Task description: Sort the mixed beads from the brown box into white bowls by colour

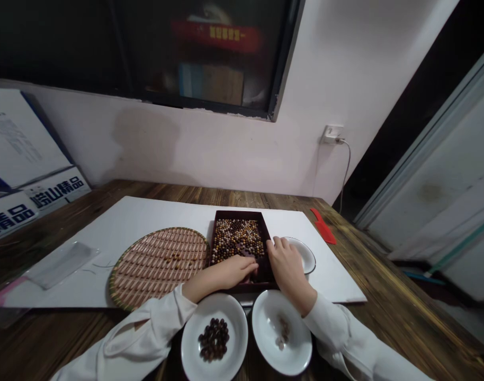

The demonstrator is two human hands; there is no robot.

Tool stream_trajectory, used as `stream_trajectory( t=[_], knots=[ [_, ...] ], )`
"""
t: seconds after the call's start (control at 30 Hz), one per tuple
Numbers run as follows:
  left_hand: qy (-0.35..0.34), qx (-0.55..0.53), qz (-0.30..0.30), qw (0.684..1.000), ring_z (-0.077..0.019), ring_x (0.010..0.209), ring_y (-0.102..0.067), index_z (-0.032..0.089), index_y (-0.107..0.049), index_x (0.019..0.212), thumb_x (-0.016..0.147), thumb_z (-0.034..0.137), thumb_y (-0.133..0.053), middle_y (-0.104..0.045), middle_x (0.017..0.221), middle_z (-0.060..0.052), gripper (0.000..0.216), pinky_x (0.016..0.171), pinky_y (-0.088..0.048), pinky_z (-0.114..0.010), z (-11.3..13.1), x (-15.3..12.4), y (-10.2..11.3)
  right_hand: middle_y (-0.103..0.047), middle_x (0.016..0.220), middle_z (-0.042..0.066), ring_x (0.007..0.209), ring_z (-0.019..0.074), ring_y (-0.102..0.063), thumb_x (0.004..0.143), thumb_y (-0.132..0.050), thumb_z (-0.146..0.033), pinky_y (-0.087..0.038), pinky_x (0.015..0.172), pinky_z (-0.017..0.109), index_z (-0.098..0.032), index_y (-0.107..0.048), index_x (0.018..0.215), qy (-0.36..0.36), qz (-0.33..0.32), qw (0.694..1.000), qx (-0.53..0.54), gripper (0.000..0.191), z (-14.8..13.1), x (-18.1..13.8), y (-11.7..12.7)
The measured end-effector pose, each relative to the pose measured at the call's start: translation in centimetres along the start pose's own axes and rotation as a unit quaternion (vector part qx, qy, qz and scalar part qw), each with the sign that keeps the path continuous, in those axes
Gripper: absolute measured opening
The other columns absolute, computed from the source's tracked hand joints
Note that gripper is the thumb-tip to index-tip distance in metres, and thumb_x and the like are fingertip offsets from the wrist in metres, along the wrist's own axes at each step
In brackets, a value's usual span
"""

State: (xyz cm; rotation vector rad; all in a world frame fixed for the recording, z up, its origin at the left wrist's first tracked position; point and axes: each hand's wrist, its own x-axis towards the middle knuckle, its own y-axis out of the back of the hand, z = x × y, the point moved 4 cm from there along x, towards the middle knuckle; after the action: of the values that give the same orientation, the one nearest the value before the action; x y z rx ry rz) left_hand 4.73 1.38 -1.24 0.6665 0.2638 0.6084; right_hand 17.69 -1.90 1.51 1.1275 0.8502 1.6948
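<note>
A dark maroon box point(268, 272) lies on the white board and holds many small round beads point(239, 235) in brown, yellow, cream and black. My left hand point(234, 269) reaches into its near part, fingers curled together; whatever lies between the fingertips is hidden. At the box's right wall is my right hand point(285, 262), its bent fingers gripping the rim. Closest to me stand two white bowls. Dark brown beads point(214, 338) fill the middle of the left bowl point(190, 317); a few pale beads point(282, 334) lie in the right bowl point(301, 354).
A round woven tray point(146, 264) with several yellow beads is left of the box. Another white bowl point(307, 256) sits behind my right hand. A red comb point(325, 232) lies at the board's right edge. A clear plastic tray point(65, 262) is far left on the white board point(139, 217).
</note>
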Motion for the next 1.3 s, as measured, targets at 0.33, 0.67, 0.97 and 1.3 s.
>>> stream_trajectory(
  t=[0.33,0.67,0.97,1.3],
  knots=[
    [0.034,0.026,0.004,0.999,-0.0161,0.066,-0.053,0.018,-0.054,0.071,0.092,0.031,-0.038,-0.062,0.071,-0.003,0.029,0.064,-0.041,-0.027,-0.4,0.2,-0.1,-0.06,0.097,0.008,0.089,0.0224,-0.051,0.09,-0.052,-0.009,-0.04,0.072,0.033,-0.016,-0.054,0.096,0.151,0.084,0.98,0.097,0.009,-0.8,0.5,-0.4],
    [0.012,-0.014,0.024,1.0,-0.0165,0.069,-0.054,0.019,-0.053,0.068,0.092,0.034,-0.037,-0.061,0.072,-0.003,0.032,0.071,-0.041,-0.028,-0.3,0.3,0.1,-0.061,0.094,0.006,0.086,0.0199,-0.052,0.092,-0.053,-0.014,-0.041,0.074,0.031,-0.016,-0.058,0.092,0.172,0.06,0.967,0.177,0.005,-0.8,0.7,-0.6],
    [0.06,-0.041,0.028,0.997,-0.0171,0.076,-0.057,0.017,-0.056,0.067,0.088,0.031,-0.042,-0.065,0.076,-0.002,0.029,0.077,-0.042,-0.028,-1.4,0.9,0.3,-0.063,0.091,0.005,0.086,0.0206,-0.055,0.091,-0.055,-0.015,-0.04,0.073,0.031,-0.015,-0.06,0.09,0.158,0.03,0.972,0.169,0.005,-0.7,0.8,-0.6],
    [0.102,-0.064,0.054,0.991,-0.0168,0.087,-0.053,0.019,-0.048,0.077,0.084,0.016,-0.038,-0.06,0.088,-0.002,0.012,0.086,-0.04,-0.029,-1.2,0.7,0.6,-0.062,0.087,0.004,0.082,0.019,-0.053,0.092,-0.051,-0.01,-0.039,0.072,0.03,-0.017,-0.059,0.088,0.155,0.052,0.971,0.174,0.011,-0.7,0.7,-0.9]
  ],
)
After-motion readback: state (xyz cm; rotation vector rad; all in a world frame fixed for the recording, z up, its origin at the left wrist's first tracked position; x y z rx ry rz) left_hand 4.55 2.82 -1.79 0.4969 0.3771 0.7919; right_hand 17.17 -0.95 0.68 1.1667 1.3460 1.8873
